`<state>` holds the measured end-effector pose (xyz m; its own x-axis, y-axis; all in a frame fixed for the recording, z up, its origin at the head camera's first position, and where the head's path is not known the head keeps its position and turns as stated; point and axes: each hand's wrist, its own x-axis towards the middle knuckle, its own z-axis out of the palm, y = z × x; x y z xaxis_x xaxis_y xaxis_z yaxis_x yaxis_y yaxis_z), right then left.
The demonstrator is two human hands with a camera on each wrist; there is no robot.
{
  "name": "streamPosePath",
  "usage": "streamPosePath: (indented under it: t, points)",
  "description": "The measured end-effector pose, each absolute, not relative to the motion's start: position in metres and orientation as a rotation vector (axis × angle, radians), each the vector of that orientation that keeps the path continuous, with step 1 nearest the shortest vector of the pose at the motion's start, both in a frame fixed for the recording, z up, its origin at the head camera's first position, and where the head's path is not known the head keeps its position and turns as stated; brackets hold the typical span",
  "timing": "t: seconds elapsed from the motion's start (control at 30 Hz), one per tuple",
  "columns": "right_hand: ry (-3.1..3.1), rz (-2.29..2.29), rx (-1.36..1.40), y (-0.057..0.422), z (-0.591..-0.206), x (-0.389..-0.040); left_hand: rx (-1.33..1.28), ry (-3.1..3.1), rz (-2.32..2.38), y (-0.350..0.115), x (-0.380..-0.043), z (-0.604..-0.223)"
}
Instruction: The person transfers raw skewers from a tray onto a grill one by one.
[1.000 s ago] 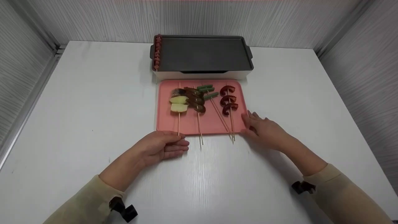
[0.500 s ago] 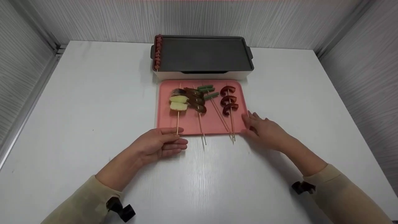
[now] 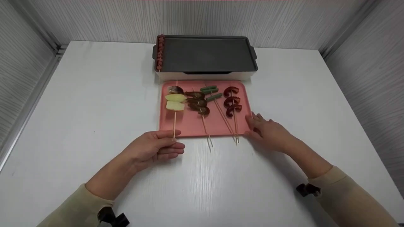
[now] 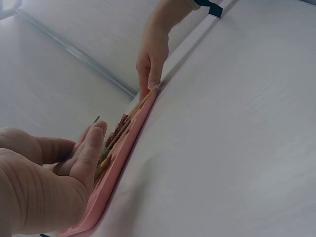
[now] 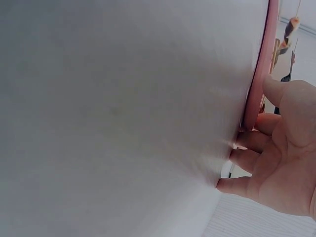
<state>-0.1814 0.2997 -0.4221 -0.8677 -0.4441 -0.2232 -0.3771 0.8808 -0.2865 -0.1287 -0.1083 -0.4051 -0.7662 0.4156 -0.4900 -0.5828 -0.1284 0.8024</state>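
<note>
In the head view, my left hand (image 3: 157,146) pinches the bare stick of a skewer (image 3: 175,106) between thumb and fingers. The skewer carries pale yellow slices and a dark-topped piece, above the left part of a pink tray (image 3: 189,127). Beside it on the tray lies a skewer of brown shrimp (image 3: 199,102). Further right are a skewer with green bean-like pieces (image 3: 210,91) and one with dark red curled pieces (image 3: 233,101). My right hand (image 3: 270,132) holds the tray's front right corner between thumb and forefinger; the right wrist view shows its other fingers (image 5: 234,185) spread against the table.
Directly behind the tray stands a black griddle (image 3: 206,53) on a white base. Along its left edge lies a skewer of red pieces (image 3: 160,53). Grey panelled walls (image 3: 202,19) close off the white table (image 3: 107,94) at the back and sides.
My left hand has moved left and lifted the skewer of yellow slices away from the shrimp skewer. The shrimp skewer's lower end has swung right. My right hand stays at the tray.
</note>
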Motion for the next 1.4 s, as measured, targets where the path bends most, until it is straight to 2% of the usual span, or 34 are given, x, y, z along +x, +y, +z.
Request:
streamPosePath:
  t: [0.6, 1.4]
  points:
    - [2.777, -0.349, -0.612, 0.306, -0.423, -0.18, -0.064, 1.591, 1.926, -0.106, -0.142, -0.381]
    - [2.776, -0.338, -0.581, 0.299, -0.423, -0.182, -0.16, 1.555, 2.038, -0.092, -0.239, -0.347]
